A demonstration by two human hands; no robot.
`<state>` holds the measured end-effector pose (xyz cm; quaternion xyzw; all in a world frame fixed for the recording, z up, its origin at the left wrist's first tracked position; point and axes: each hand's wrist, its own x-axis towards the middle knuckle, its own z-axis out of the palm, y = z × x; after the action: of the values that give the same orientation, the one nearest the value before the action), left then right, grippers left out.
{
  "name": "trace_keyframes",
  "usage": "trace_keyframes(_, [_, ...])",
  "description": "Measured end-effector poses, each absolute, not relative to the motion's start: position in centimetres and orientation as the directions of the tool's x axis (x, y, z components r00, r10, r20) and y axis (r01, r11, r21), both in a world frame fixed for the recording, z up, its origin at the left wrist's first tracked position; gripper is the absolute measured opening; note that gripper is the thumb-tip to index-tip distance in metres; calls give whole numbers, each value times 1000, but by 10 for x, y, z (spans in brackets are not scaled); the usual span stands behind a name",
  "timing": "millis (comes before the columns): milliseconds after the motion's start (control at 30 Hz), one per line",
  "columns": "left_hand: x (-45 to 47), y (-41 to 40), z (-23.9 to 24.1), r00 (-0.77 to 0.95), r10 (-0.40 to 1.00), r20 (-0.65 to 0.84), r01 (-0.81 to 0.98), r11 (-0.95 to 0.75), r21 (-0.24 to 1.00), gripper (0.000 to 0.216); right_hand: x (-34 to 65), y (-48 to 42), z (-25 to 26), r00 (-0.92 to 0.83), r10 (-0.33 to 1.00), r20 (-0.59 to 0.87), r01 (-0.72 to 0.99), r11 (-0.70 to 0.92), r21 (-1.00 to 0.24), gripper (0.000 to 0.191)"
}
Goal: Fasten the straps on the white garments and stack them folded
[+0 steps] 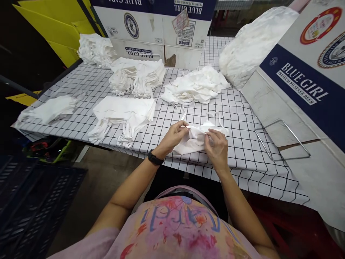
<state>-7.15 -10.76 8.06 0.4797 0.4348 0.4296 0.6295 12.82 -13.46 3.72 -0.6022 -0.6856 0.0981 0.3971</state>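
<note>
My left hand (176,135) pinches the upper left edge of a white cloth piece (190,145) near the front edge of the table. On its right side, the thumb and fingers of my right hand (216,145) are closed on the same cloth. The piece is creased between the hands, and thin white straps trail behind it. Just beyond lies a loose heap of similar white cloth pieces (196,86). To the left, a neat stack of white cloth pieces (125,111) has its strap loops hanging toward the table's front edge.
More white stacks (137,75) stand farther back, and a smaller pile (51,109) lies far left on the checked tablecloth (239,144). Cardboard boxes (153,32) border the back and right. A full white bag (256,43) and a bent wire frame (283,142) are at the right.
</note>
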Motion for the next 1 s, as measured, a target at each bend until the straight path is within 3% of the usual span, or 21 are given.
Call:
trace_keyframes(100, [-76,-102,92,278,939,-202,-398,304,866,29,138,-129,58,101,942,321,622,192,-759,24])
trace_keyframes(233, [-81,-97,101,292,925,-244,-502,365,784,31,147,-124,79,48,998,45,284,29,-958,28])
trace_keyframes(333, [-83,-98,104,324,915,-241,-521,385,761,32,147,-121,88,-38,994,-99,27,-98,-995,31])
trace_keyframes(400, [-84,-99,106,331,913,-239,-527,389,756,32,146,-121,95,-68,983,-173,-26,-175,-984,35])
trace_keyframes(500, [-87,-101,109,317,919,-235,-523,376,765,34,147,-125,105,-108,974,-197,101,-186,-977,42])
trace_keyframes(633, [-91,-101,117,332,915,-231,-493,377,784,34,150,-132,113,-212,976,-41,433,56,-900,57])
trace_keyframes(700, [-92,-101,121,340,915,-216,-479,366,798,33,152,-133,112,-205,978,49,513,150,-845,49])
trace_keyframes(800, [-92,-102,127,351,917,-187,-463,344,817,31,153,-133,108,-172,983,65,490,142,-860,29])
trace_keyframes(1000, [-94,-103,127,377,918,-125,-447,299,843,34,154,-133,108,-99,993,63,428,99,-898,24])
